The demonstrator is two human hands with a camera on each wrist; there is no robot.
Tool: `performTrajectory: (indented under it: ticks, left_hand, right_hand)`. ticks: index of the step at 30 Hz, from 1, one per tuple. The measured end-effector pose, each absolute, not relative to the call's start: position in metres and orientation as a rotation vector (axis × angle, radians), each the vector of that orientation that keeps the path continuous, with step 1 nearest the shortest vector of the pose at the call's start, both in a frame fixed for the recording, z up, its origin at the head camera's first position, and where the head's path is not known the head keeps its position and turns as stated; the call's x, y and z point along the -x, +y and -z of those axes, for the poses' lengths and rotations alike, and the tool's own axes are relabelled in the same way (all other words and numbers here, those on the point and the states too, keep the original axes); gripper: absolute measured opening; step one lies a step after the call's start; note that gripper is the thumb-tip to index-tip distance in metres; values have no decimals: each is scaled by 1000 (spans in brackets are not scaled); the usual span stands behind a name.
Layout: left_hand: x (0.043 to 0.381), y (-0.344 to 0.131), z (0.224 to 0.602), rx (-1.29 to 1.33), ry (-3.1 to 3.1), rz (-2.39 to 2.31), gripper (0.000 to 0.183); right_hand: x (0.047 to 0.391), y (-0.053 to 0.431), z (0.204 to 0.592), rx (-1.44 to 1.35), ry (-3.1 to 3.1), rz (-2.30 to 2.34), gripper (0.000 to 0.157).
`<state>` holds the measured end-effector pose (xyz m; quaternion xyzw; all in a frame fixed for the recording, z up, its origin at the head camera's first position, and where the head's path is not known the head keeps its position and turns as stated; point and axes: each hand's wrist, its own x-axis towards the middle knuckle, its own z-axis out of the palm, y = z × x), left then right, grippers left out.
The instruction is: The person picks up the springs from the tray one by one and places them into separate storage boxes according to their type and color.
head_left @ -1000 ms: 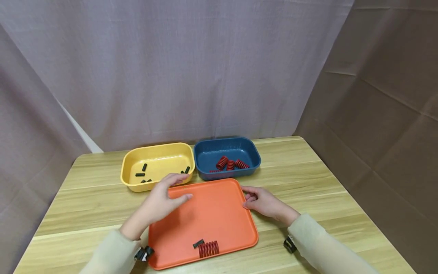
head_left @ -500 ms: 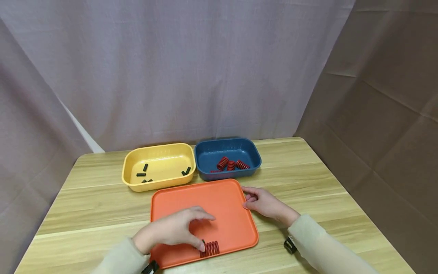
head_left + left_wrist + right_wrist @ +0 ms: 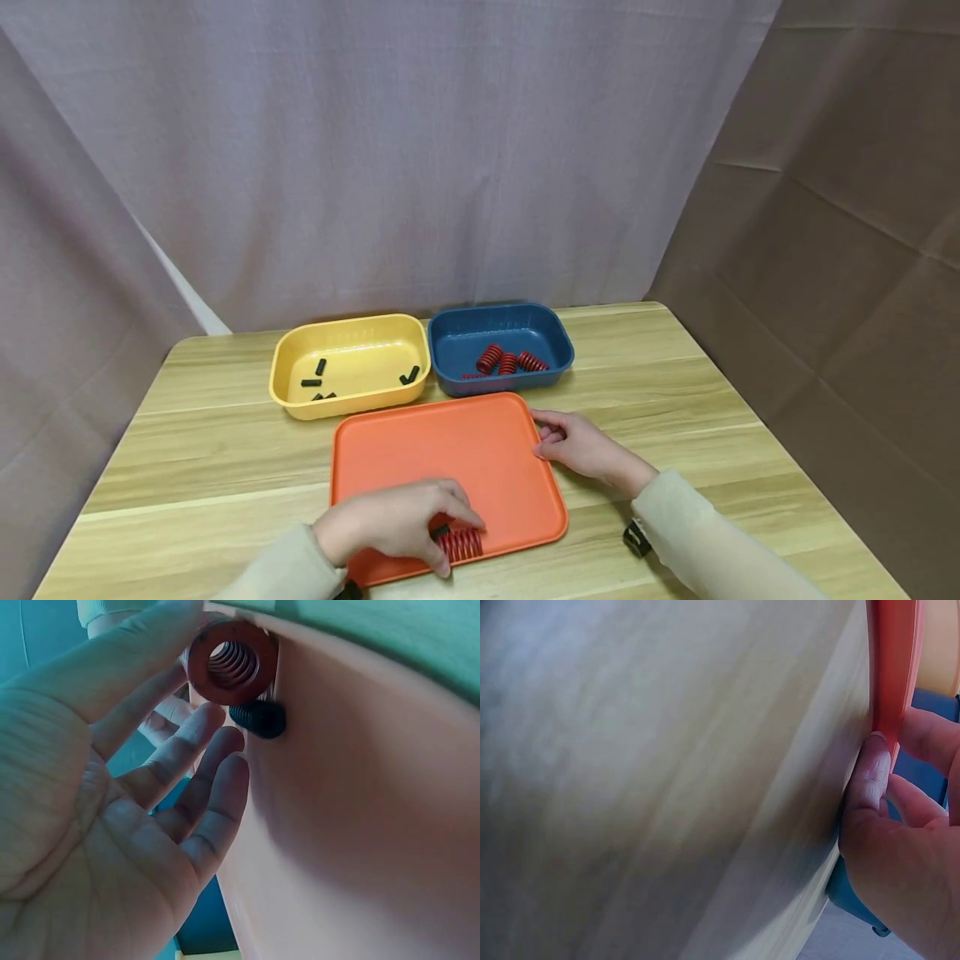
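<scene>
An orange tray (image 3: 450, 450) lies on the table. On it, near its front edge, a red coil spring (image 3: 461, 544) lies beside a smaller black spring (image 3: 259, 718). My left hand (image 3: 405, 521) is spread over these springs, thumb at the front and fingers behind; it partly hides the black one in the head view. In the left wrist view the fingers (image 3: 225, 799) stand apart from both springs, and the thumb reaches close to the red one. At the tray's right side, my right hand (image 3: 581, 448) pinches the rim (image 3: 895, 664) between thumb and fingers.
Behind the tray, a yellow bin (image 3: 351, 332) at left holds several small black springs. Touching or close beside it, a blue bin (image 3: 501, 315) holds several red springs. Grey curtains (image 3: 450, 167) enclose the wooden table (image 3: 195, 467).
My left hand has come from near the yellow bin, forward and down to the springs at the tray's front edge. My right hand has stayed at the rim.
</scene>
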<state>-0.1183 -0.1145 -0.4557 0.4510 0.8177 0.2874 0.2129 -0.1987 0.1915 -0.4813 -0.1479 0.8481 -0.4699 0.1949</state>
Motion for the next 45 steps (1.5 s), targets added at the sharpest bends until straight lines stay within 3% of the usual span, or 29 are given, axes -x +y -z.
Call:
performTrajectory:
  ticks: [14,36,45]
  left_hand:
    - [117,-114,457,-1311,2304,-653,66]
    - [123,-116,457,-1169,2341,-804,52]
    - [133,-127,443,-789,2070,-1405,49]
  right_hand:
    - [200,192,484,385,2392,1300,59]
    - [201,192,485,396,2410,1311,59]
    - [200,193,484,411,2389,1342,60]
